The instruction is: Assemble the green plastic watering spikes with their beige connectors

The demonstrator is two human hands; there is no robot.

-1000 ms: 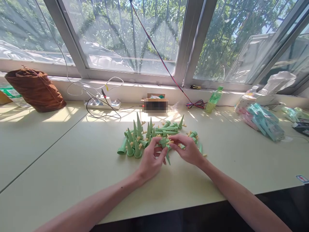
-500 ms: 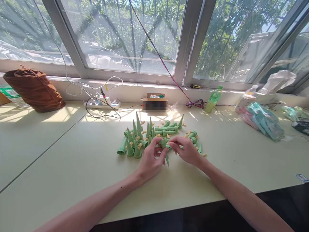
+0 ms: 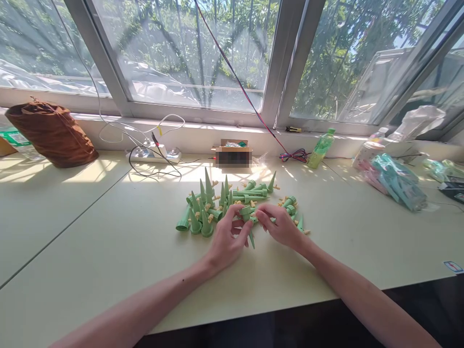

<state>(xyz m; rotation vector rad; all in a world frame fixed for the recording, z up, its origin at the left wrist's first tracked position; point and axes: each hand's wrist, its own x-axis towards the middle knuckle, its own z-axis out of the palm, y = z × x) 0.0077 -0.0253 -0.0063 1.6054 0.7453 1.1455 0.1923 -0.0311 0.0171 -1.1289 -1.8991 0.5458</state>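
Bottom edge: A dark area showed beneath the front of a pale table [image 3: 108,270], and two bare forearms came in from the lower left and lower right corners.
Left hand: Just below the centre of the frame, the left hand [image 3: 229,239] held a green spike [image 3: 245,213], thumb and fingers closed round its upper part.
Right hand: Just right of it, the right hand [image 3: 284,226] kept thumb and forefinger in a narrow pinch; whether a small tan piece sat between them could not be told.
Spike and fingertips: The spike's wide cap was uppermost, its long axis running down the frame and slightly right to a thin point below the left fingers. The left hand was nearer, touching it; the right fingertips were just beside the cap's right side, pointing left, across that axis.
Green pile: Behind the hands, other green spikes [image 3: 196,224] with tan side pegs crowded the centre, some upright, some lying.
Back of table: From left to right came a brown bag [image 3: 52,135], a power strip [image 3: 137,154], a small box [image 3: 234,158] partly blurred, a green bottle [image 3: 322,149] and plastic packets [image 3: 398,183].
Window: Across the top, sunlit glass [image 3: 174,53] showed leafy trees.
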